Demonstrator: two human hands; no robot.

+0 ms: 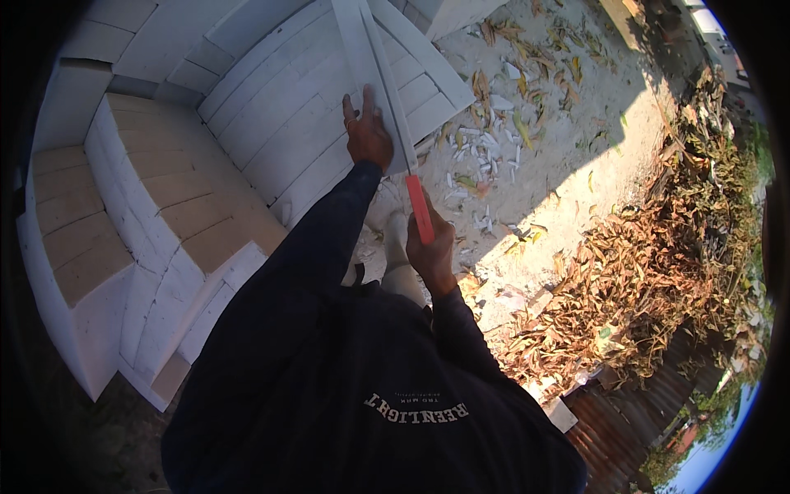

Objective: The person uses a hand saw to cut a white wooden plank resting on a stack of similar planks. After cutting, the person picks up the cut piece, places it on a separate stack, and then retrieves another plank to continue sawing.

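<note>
My right hand (pixel 434 247) is closed round the red handle of a hand saw (pixel 418 202). The saw's long, narrow grey blade points away from me. It lies along the right side of a white strip or block (pixel 352 41); whether its teeth are in the material cannot be made out. My left hand (pixel 368 132), with a ring on one finger, lies on the white piece left of the blade, fingers stretched out and apart. Beneath it is a broad, stacked group of pale blocks (pixel 284 115) with straight joints between them.
More pale blocks (pixel 177 181) are stacked at the left, beside a block wall (pixel 164 41). White offcuts (pixel 485 156) and leaves litter the sandy ground at the right. A heap of dry brown leaves (pixel 625 272) and rusty corrugated sheets (pixel 617 420) lie further right.
</note>
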